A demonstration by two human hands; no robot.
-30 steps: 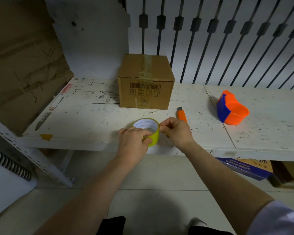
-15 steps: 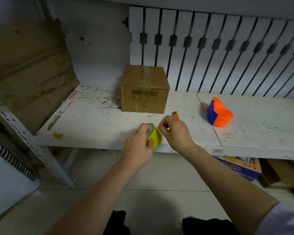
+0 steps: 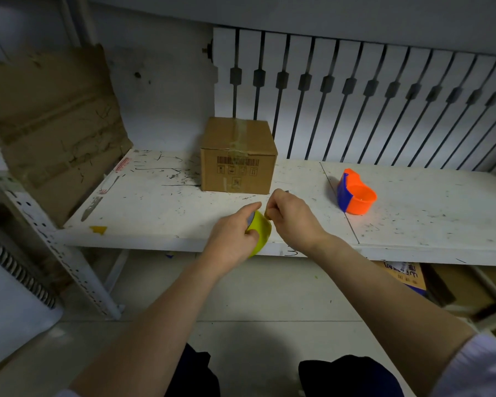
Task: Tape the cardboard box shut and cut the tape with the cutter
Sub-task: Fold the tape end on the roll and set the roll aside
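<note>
A person's two hands meet over the front edge of a scuffed white worktop (image 3: 155, 213). The left hand (image 3: 232, 242) is wrapped around a yellow-green tape roll (image 3: 261, 232), which a second ago faced the camera with its core showing and is now turned edge-on. The right hand (image 3: 294, 216) pinches at the roll's rim with thumb and forefinger closed together, probably lifting the loose tape end, so taping has not begun. The cardboard box (image 3: 238, 161) sits well behind the hands, apart from them, old clear tape on top. An orange and blue tape dispenser (image 3: 355, 194) rests to the right. The cutter, visible earlier, is now almost wholly hidden behind the right hand. The tape end itself is too small to make out.
</note>
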